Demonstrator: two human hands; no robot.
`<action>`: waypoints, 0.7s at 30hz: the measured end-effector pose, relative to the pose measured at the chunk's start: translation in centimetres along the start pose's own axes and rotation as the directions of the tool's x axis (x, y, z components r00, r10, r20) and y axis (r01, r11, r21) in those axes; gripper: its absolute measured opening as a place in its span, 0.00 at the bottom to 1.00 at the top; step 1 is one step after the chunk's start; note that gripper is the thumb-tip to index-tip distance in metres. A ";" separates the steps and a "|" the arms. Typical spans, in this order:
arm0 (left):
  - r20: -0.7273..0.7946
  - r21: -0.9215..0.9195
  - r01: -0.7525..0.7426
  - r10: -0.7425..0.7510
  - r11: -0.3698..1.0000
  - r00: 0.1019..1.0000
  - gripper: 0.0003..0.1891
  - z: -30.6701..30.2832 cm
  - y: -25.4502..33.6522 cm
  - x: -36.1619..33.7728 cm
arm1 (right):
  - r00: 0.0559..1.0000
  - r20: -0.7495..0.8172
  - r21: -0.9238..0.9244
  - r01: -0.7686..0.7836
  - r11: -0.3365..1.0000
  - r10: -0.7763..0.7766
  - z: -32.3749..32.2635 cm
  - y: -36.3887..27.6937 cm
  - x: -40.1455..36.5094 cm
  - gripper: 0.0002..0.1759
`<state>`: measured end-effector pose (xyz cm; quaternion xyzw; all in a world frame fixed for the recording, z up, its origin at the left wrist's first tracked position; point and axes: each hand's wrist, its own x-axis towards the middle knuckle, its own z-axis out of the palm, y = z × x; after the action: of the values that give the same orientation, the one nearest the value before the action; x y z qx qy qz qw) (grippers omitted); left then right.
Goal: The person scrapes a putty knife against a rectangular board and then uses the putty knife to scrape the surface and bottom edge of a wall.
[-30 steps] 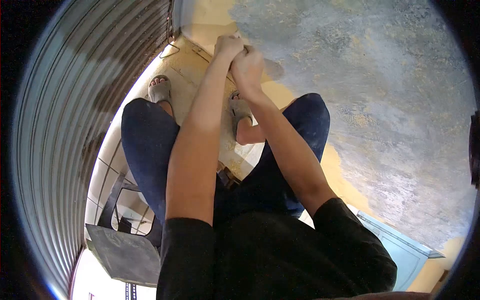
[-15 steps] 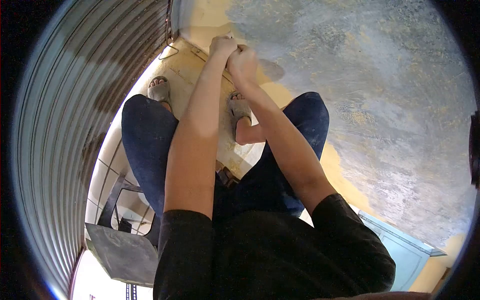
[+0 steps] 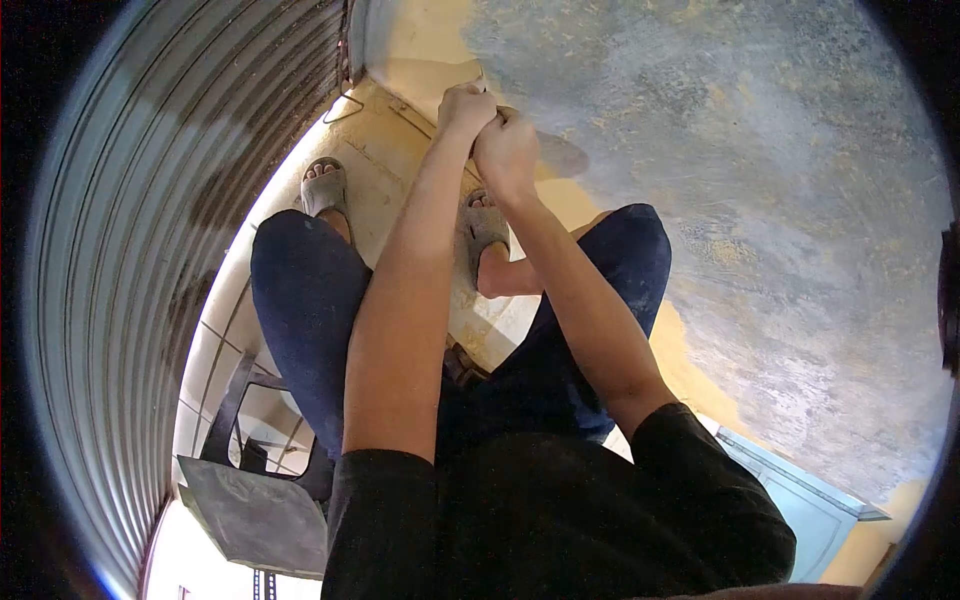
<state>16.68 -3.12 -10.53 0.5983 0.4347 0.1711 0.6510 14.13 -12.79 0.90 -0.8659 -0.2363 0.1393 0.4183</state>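
Both arms reach forward, and my hands are close together in front of the lower part of a wall [image 3: 720,200]. My left hand [image 3: 466,108] is closed, fingers curled round something whose thin edge barely shows above the knuckles. Just right of it and a little nearer to me, my right hand [image 3: 507,152] is also closed, its thumb side touching or almost touching the left hand. What the fists grip is mostly hidden, so its kind cannot be made out. The wall has a patchy grey and white surface, with yellow along its lower edge.
A ribbed metal shutter [image 3: 130,250] rises on the left. Sandalled feet [image 3: 325,187] stand on the dusty floor between shutter and wall. Behind my left leg is a black frame [image 3: 225,420] with a grey flat panel [image 3: 255,515]. A light blue panel [image 3: 790,500] is at lower right.
The whole view has shifted slightly, so hands, knees and feet appear a little lower and further right. Both hands stay closed and together; little other movement shows.
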 end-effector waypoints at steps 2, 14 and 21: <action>-0.034 -0.006 -0.005 0.005 1.000 0.999 0.11 0.0 -0.2 0.0 | 1.000 -0.014 -0.007 0.011 1.000 -0.011 0.3 0.0 -0.1 0.22; 0.027 0.063 -0.116 0.115 0.991 0.993 0.27 -1.0 1.7 -2.1 | 1.000 -0.010 0.056 0.002 0.998 -0.002 0.5 0.6 -0.1 0.22; 0.073 -0.122 -0.018 0.028 0.992 0.997 0.23 -1.1 1.5 -1.9 | 0.999 0.027 0.086 -0.047 0.995 0.045 0.8 0.5 0.1 0.23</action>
<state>15.14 -3.52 -8.37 0.5684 0.3918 0.1822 0.7001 14.02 -12.48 0.00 -0.8503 -0.2154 0.1698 0.4492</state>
